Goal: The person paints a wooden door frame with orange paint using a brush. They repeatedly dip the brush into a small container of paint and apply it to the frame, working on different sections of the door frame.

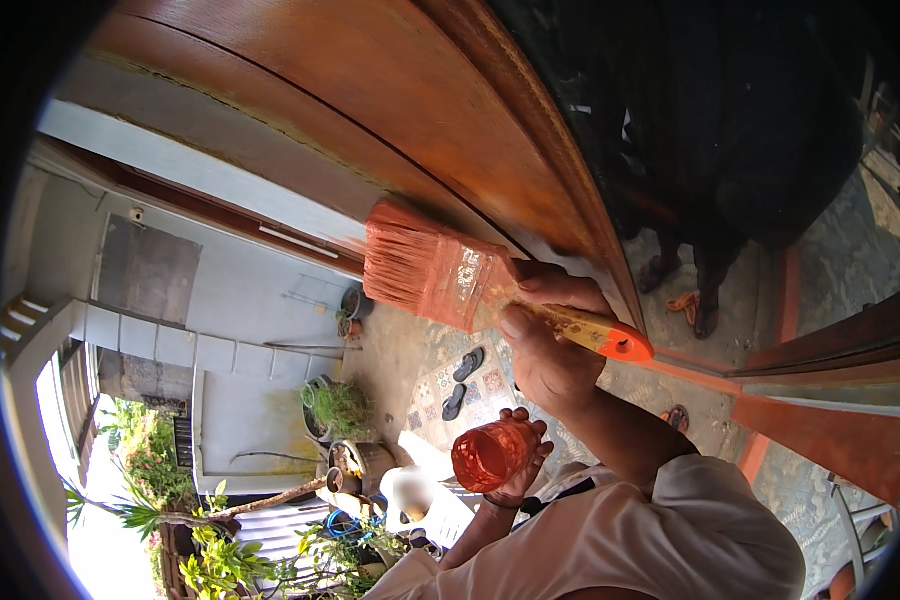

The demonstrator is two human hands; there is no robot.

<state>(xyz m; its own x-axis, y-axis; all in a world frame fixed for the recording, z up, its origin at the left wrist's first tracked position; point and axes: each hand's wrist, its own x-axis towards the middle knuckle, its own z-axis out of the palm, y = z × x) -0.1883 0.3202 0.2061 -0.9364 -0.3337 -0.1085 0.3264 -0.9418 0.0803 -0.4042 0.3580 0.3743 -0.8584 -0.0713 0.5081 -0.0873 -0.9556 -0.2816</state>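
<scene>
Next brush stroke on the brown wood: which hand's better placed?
Likely right: the right hand holds the brush up near the brown wood; the left hand is lower, occupied with the red-orange cup.

Right hand (560, 365) grips a paintbrush (450, 270) near a brown panel (370, 70); left hand (527, 470) holds a reddish jar (490, 457).

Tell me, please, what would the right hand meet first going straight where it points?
Probably the long brown wooden panelling, with the wide reddish-orange paintbrush in the right hand arriving first; depth is unclear.
</scene>
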